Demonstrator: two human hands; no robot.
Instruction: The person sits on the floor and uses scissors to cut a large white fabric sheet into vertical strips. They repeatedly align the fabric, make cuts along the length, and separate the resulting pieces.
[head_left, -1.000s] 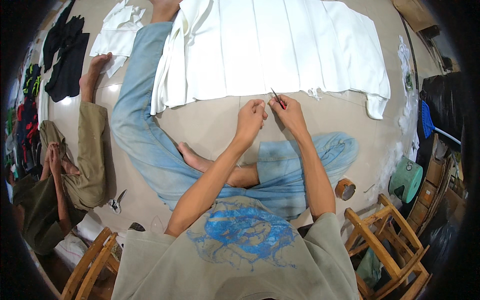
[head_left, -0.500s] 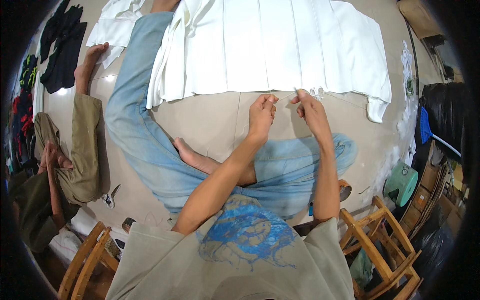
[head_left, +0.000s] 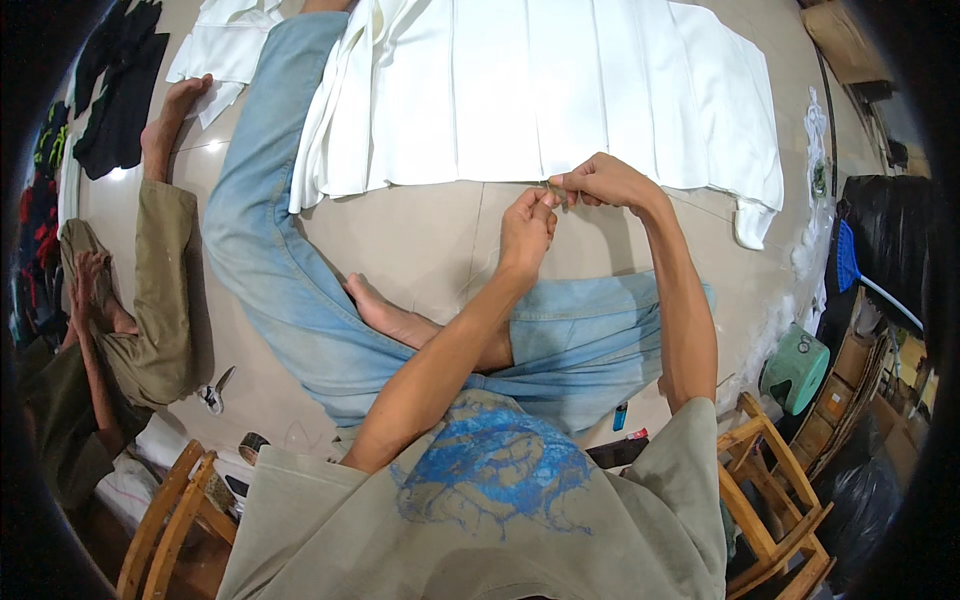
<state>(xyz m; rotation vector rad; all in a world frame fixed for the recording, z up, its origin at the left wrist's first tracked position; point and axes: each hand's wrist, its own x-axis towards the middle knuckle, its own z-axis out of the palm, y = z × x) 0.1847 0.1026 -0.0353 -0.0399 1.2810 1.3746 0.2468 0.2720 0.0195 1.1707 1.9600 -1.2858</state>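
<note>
White fabric panels (head_left: 500, 90) lie spread on the tiled floor (head_left: 465, 240) in front of my crossed legs. Just below their near edge, my left hand (head_left: 528, 225) is closed, pinching near a fine thread. My right hand (head_left: 605, 182) reaches in from the right, fingertips pinched beside my left ones at the fabric's edge. Whatever small thing is between the fingertips is too fine to name clearly. No snips can be made out in either hand.
A co-worker's hands (head_left: 88, 275) and legs are at the left, near dark clothing (head_left: 120, 100) and scissors (head_left: 215, 395). Wooden stools (head_left: 765, 460) flank me. A green cylindrical object (head_left: 795, 370), blue brush (head_left: 850, 255), black bags (head_left: 880, 200) and cardboard (head_left: 850, 390) line the right.
The red-handled snips seen in my right hand earlier no longer show. A thread was stretched between my hands. My right hand has swung up and leftward, meeting my left fingertips.
</note>
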